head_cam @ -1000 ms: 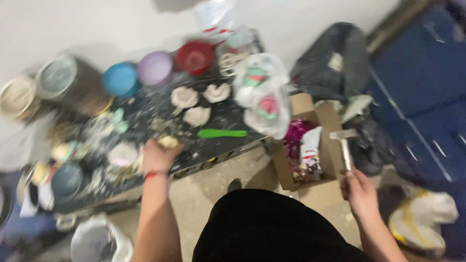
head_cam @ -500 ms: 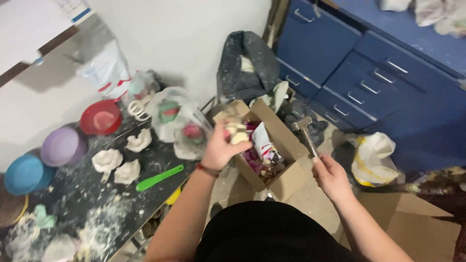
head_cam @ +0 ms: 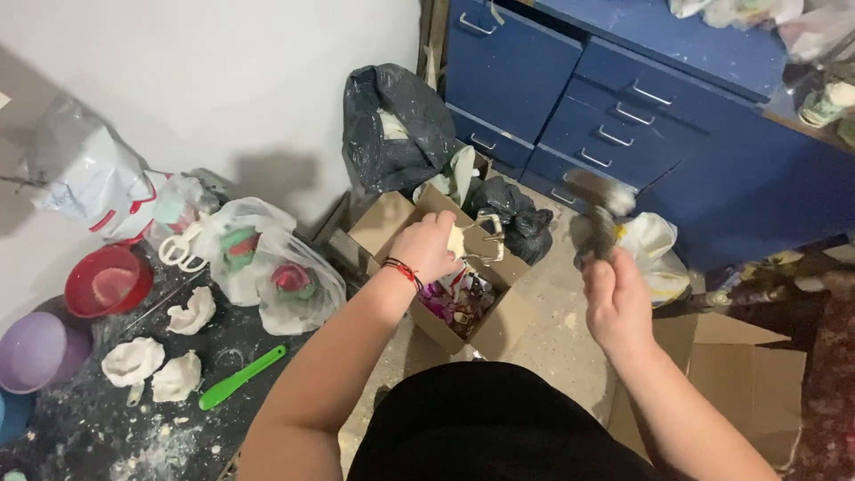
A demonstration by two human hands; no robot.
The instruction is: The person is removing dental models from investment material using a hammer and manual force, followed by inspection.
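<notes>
Two hands: both raised over the open cardboard box on the floor, between the dark table at left and the blue drawers at far right.
Blue drawers: fill the far right; black rubbish bags lean beside them, just beyond the box.
Table: dusted with white powder; carries clear plastic bags, a red bowl, a purple bowl, white plaster casts and a green flat tool.
Cardboard box: flaps open, bright scraps and wrappers inside.
Right hand: grip wrapped tight round the handle of a hammer, its head lifted and blurred.
Left hand: grip pinched round a pale plaster piece, held right above the box; red thread bands on the wrist.
Step in hand: by my reading, breaking the plaster piece over the box so bits drop in.
Next move: seems to call for a short, aimed blow clear of the fingers, the piece kept over the opening.
</notes>
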